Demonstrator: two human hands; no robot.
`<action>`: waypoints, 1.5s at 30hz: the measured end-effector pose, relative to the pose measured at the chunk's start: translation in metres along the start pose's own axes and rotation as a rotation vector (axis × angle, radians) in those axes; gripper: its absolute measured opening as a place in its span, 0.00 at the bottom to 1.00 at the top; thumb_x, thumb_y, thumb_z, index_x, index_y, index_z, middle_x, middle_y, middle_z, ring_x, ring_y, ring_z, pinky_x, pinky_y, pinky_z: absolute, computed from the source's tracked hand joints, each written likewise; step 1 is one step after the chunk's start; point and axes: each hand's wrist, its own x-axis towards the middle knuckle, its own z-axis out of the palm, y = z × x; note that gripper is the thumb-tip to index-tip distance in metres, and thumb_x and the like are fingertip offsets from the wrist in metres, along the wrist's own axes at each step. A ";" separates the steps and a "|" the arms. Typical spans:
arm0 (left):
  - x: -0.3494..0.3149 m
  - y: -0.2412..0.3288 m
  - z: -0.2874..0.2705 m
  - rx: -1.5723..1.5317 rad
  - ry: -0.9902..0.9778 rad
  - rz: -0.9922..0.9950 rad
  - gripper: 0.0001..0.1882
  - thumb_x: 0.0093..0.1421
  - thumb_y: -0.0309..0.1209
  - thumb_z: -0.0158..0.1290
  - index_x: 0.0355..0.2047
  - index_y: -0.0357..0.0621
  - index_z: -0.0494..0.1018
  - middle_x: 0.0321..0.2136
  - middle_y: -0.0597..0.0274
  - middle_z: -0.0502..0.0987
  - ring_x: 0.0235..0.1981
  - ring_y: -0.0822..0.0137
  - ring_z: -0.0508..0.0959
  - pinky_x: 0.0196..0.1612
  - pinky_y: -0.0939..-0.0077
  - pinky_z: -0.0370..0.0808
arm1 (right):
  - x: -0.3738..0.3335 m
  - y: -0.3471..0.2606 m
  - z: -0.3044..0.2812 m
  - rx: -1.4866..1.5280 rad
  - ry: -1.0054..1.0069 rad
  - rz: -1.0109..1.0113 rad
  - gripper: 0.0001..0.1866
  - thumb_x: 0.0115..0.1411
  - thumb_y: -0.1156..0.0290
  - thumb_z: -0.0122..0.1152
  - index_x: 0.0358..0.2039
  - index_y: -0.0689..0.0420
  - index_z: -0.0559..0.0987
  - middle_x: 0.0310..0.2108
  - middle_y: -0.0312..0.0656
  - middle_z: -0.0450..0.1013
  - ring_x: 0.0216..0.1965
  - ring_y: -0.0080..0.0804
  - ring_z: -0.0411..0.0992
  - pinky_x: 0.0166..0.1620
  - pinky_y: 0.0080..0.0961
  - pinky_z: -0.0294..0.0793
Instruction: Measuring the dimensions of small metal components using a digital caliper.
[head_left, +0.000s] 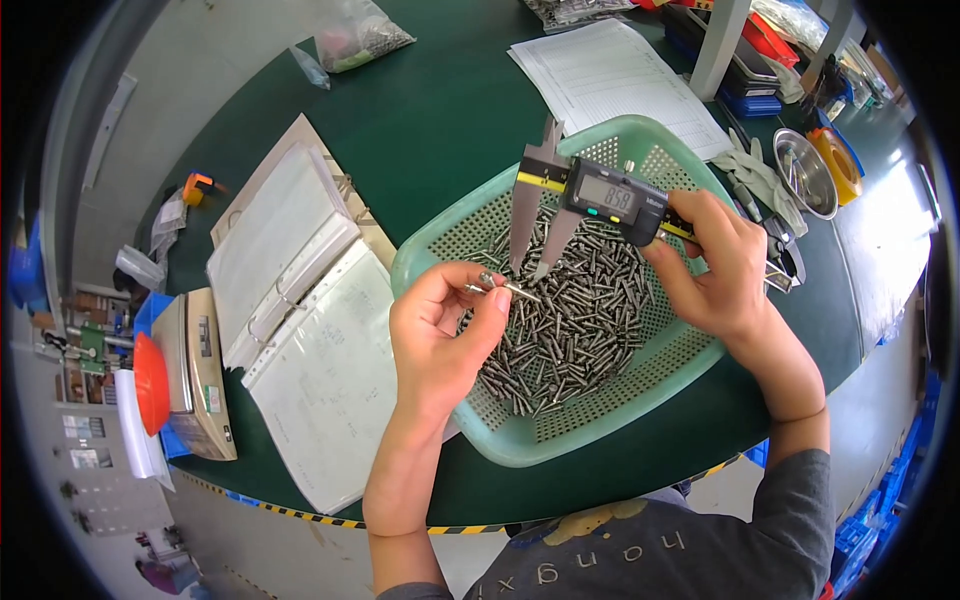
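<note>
My left hand pinches a small metal screw between thumb and fingertips, held level over a green perforated basket. My right hand grips a digital caliper by its display body, thumb on the slider. The caliper's jaws point down and stand just above the screw, slightly apart. A heap of several metal screws fills the basket beneath both hands.
An open ring binder with plastic sleeves lies left of the basket on the dark green table. A weighing scale sits at the left edge. Paper sheets, a steel bowl, gloves and a bag of parts lie behind.
</note>
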 end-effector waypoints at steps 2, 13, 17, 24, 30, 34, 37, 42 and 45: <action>0.000 -0.002 0.001 -0.051 -0.022 0.031 0.07 0.53 0.19 0.55 0.33 0.34 0.72 0.31 0.63 0.74 0.30 0.77 0.72 0.35 0.83 0.70 | -0.001 0.000 -0.001 0.007 -0.015 -0.017 0.16 0.44 0.70 0.67 0.33 0.62 0.74 0.20 0.41 0.70 0.16 0.35 0.69 0.19 0.25 0.66; -0.004 -0.009 0.009 -0.139 -0.046 0.151 0.07 0.54 0.18 0.54 0.34 0.35 0.70 0.32 0.62 0.73 0.33 0.76 0.70 0.36 0.84 0.68 | 0.000 -0.001 -0.002 0.025 -0.042 -0.009 0.16 0.44 0.69 0.68 0.32 0.61 0.74 0.19 0.39 0.69 0.15 0.32 0.67 0.18 0.24 0.65; -0.005 -0.010 0.011 -0.170 -0.039 0.188 0.07 0.54 0.17 0.53 0.34 0.34 0.70 0.31 0.62 0.72 0.33 0.76 0.70 0.36 0.84 0.68 | 0.000 0.000 -0.002 0.031 -0.028 -0.030 0.16 0.44 0.68 0.68 0.31 0.61 0.74 0.19 0.39 0.69 0.15 0.32 0.67 0.18 0.23 0.64; -0.006 -0.011 0.010 -0.218 -0.057 0.180 0.08 0.55 0.18 0.53 0.36 0.34 0.69 0.32 0.62 0.72 0.32 0.78 0.69 0.33 0.86 0.67 | 0.001 -0.004 -0.002 0.028 -0.046 -0.021 0.16 0.44 0.67 0.69 0.30 0.61 0.74 0.19 0.39 0.69 0.15 0.33 0.68 0.18 0.24 0.65; -0.006 -0.011 0.009 -0.216 -0.087 0.188 0.08 0.56 0.19 0.53 0.36 0.33 0.69 0.32 0.62 0.72 0.30 0.78 0.69 0.33 0.86 0.67 | 0.001 -0.003 -0.006 -0.020 -0.066 -0.036 0.16 0.44 0.65 0.70 0.27 0.60 0.74 0.18 0.41 0.69 0.15 0.37 0.68 0.18 0.26 0.65; -0.005 -0.011 0.012 -0.163 -0.036 0.238 0.07 0.56 0.20 0.53 0.36 0.34 0.70 0.31 0.62 0.73 0.29 0.78 0.70 0.34 0.86 0.67 | -0.001 0.001 -0.005 -0.019 -0.019 -0.043 0.16 0.44 0.64 0.69 0.27 0.60 0.74 0.19 0.41 0.70 0.15 0.37 0.68 0.18 0.26 0.65; -0.004 -0.010 0.009 -0.175 0.066 0.144 0.08 0.57 0.21 0.53 0.37 0.34 0.71 0.30 0.63 0.74 0.30 0.78 0.71 0.35 0.85 0.68 | 0.000 -0.001 -0.005 -0.054 -0.038 -0.020 0.16 0.45 0.63 0.69 0.28 0.59 0.74 0.19 0.41 0.70 0.16 0.38 0.69 0.18 0.27 0.66; -0.003 -0.011 0.009 -0.224 0.024 -0.016 0.09 0.56 0.22 0.55 0.38 0.34 0.73 0.30 0.63 0.76 0.32 0.75 0.75 0.39 0.84 0.72 | -0.001 0.000 -0.003 -0.090 -0.028 0.058 0.16 0.48 0.65 0.66 0.33 0.60 0.74 0.21 0.43 0.71 0.18 0.41 0.71 0.20 0.30 0.68; -0.005 -0.012 0.008 -0.209 -0.036 -0.028 0.09 0.56 0.23 0.56 0.38 0.34 0.74 0.30 0.62 0.76 0.33 0.75 0.76 0.37 0.85 0.72 | -0.001 -0.001 0.000 -0.070 -0.025 0.018 0.16 0.48 0.67 0.65 0.34 0.61 0.73 0.23 0.44 0.71 0.19 0.42 0.71 0.21 0.30 0.68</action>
